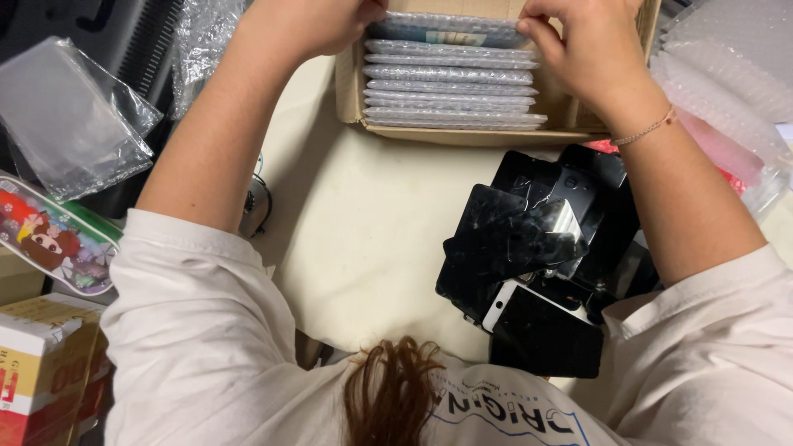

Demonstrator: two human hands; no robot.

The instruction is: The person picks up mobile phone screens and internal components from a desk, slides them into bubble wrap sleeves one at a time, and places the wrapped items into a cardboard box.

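Hands pinch top bubble-wrapped panel (450,29) in cardboard box (351,95) at 12 o'clock: left hand (318,21), right hand (578,45); black screens (537,256) heaped at 4 o'clock.

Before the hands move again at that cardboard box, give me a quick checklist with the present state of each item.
1. Left hand on the top bubble-wrapped packet: ok, at its left end.
2. Right hand on the same packet: ok, at its right end.
3. Packets stacked evenly in the cardboard box: ok.
4. Box fully on the table: cannot tell, far side out of view.
5. Pile of black phone screens apart from the box: ok, just below it.
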